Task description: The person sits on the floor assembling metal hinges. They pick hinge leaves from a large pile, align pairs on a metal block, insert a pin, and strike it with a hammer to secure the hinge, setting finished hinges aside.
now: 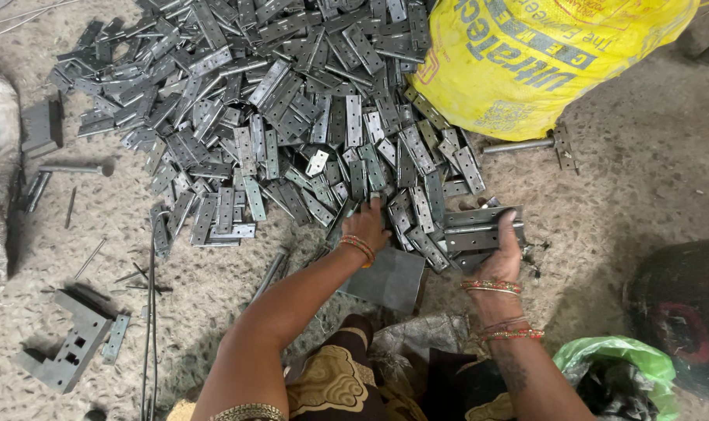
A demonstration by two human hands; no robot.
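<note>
at pile edge: left hand (pixel 367 222) reaching into hinges (pixel 276 101), right hand (pixel 501 253) gripping hinge stack (pixel 479 228).

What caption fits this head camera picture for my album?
Right hand holds stacked grey metal hinges; left hand reaches into the floor pile.

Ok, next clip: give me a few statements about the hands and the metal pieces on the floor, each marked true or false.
1. The right hand holds a stack of hinge plates. True.
2. The left hand is raised well clear of the pile of hinges. False: it rests on the near edge of the pile.
3. A yellow sack lies at the pile's right side. True.
4. The green plastic bag sits on top of the pile. False: it is beside the right forearm, away from the pile.
5. Both wrists wear bangles. True.
</note>
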